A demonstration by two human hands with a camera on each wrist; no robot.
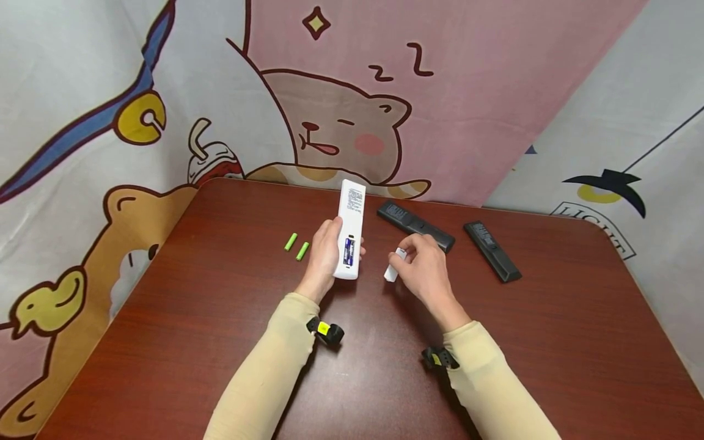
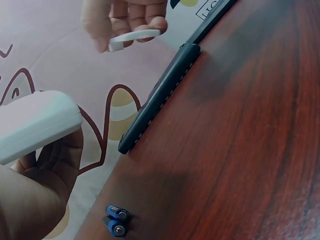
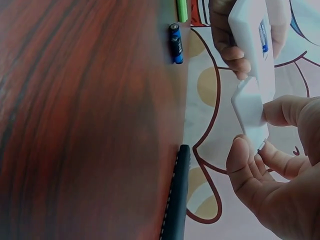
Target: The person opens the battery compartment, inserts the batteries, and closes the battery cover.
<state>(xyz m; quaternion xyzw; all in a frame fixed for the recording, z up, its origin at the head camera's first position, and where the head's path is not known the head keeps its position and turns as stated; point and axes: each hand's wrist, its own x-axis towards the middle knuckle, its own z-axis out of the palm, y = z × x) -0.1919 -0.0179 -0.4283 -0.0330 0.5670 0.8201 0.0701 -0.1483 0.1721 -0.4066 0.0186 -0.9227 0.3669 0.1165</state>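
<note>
My left hand (image 1: pixel 323 252) grips a white remote control (image 1: pixel 353 205), its back turned up and tilted toward me. Its battery compartment lies uncovered, with blue batteries (image 1: pixel 349 252) inside. Between the fingertips and thumb of my right hand (image 1: pixel 428 269) is a small white battery cover (image 1: pixel 391 272), held just to the right of the remote and apart from it. In the right wrist view the cover (image 3: pixel 250 112) overlaps the remote's lower end. Two loose blue batteries (image 2: pixel 117 220) lie on the table in the left wrist view; in the head view they are hidden.
Two green batteries (image 1: pixel 296 247) lie on the brown table (image 1: pixel 181 305) left of my left hand. One black remote (image 1: pixel 407 221) lies behind my right hand, partly covered by it, and another black remote (image 1: pixel 492 252) is farther right. A printed cloth (image 1: pixel 467 110) hangs behind the table.
</note>
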